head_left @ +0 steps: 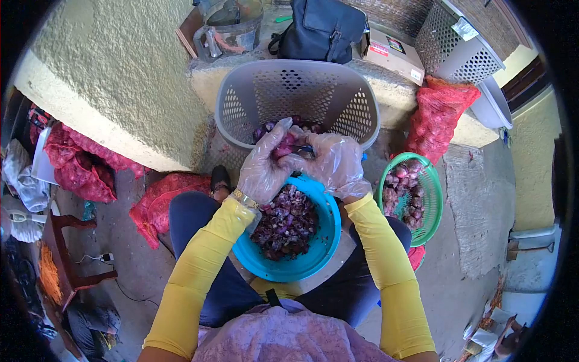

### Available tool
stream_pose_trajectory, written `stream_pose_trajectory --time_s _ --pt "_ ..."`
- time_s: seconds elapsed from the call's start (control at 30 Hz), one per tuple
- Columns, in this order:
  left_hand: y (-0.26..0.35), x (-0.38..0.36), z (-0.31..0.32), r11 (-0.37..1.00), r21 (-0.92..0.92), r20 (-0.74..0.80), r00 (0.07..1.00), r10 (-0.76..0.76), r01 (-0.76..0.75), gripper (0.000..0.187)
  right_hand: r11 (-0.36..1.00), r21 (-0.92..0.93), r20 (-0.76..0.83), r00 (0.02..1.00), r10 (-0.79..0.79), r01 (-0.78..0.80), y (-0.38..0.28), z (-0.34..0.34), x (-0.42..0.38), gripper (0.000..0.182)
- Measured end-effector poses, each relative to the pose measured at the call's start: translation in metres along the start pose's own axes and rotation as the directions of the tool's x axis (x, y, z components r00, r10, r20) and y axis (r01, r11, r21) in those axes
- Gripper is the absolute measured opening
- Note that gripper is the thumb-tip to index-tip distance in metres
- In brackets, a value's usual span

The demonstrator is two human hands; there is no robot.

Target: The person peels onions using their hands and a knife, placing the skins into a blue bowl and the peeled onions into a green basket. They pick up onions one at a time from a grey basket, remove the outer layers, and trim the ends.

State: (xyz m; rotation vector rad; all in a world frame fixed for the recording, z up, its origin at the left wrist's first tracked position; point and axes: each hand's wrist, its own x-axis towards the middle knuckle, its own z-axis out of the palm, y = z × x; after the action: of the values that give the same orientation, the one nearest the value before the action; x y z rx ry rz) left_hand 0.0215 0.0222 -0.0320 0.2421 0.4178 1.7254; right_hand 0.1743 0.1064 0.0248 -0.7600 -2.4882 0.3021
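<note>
Clasping red onion point(282, 149) in left hand point(263, 167), knife point(306, 149) in right hand point(338, 164), above blue basin's rim point(330, 223)

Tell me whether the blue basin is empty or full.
Neither: the blue basin holds purple onion scraps across its bottom, with bare blue wall showing around them.

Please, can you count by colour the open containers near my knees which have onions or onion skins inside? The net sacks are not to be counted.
Gray basket: 1
Blue basin: 1
Green basket: 1
Total: 3
</note>
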Motion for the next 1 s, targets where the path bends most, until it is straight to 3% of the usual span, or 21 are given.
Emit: stream_pose_trajectory --time_s 0.1,0.23,0.3,0.43,0.53,0.6,0.7,0.8,1.0 --pt "-0.004 0.0 0.005 0.999 -0.049 -0.053 0.999 -0.015 0.012 0.032 0.999 0.037 -0.017 1.0 -0.022 0.022 0.001 -0.001 0.001 0.059" --pt "-0.003 -0.002 0.004 0.994 -0.106 0.003 1.0 -0.017 0.017 0.031 0.998 0.05 -0.015 0.999 -0.034 0.034 0.005 0.002 0.002 0.06" --pt "0.001 -0.001 0.004 0.975 -0.178 0.059 0.991 -0.122 0.131 0.027 0.998 0.052 -0.017 1.0 -0.026 0.027 0.004 -0.001 0.002 0.06" --pt "-0.006 -0.004 0.022 0.975 -0.219 0.019 0.999 -0.032 0.035 0.034 1.0 0.005 0.026 1.0 -0.017 0.017 0.003 -0.006 0.003 0.059" --pt "-0.003 -0.004 0.021 0.954 -0.253 0.032 0.987 -0.158 0.161 0.04 1.0 0.022 0.037 0.999 -0.003 0.002 -0.002 -0.005 0.002 0.058" --pt "-0.005 -0.002 0.014 0.907 -0.346 0.281 0.948 -0.147 0.243 0.043 0.997 0.078 0.01 1.0 -0.006 0.005 -0.002 -0.001 0.001 0.057" --pt "-0.009 0.001 0.014 0.945 -0.297 0.153 0.983 -0.096 0.139 0.036 0.991 0.135 -0.023 1.0 -0.004 0.007 -0.008 -0.004 0.004 0.056" --pt "-0.016 0.006 0.022 0.95 -0.308 0.159 0.987 -0.001 0.05 0.031 0.989 0.151 -0.019 1.0 -0.004 0.007 -0.004 0.0 0.003 0.056" --pt "-0.019 0.007 0.025 0.939 -0.342 0.162 0.987 0.01 0.046 0.025 0.981 0.194 -0.017 1.0 0.007 -0.004 -0.001 0.001 0.007 0.055"
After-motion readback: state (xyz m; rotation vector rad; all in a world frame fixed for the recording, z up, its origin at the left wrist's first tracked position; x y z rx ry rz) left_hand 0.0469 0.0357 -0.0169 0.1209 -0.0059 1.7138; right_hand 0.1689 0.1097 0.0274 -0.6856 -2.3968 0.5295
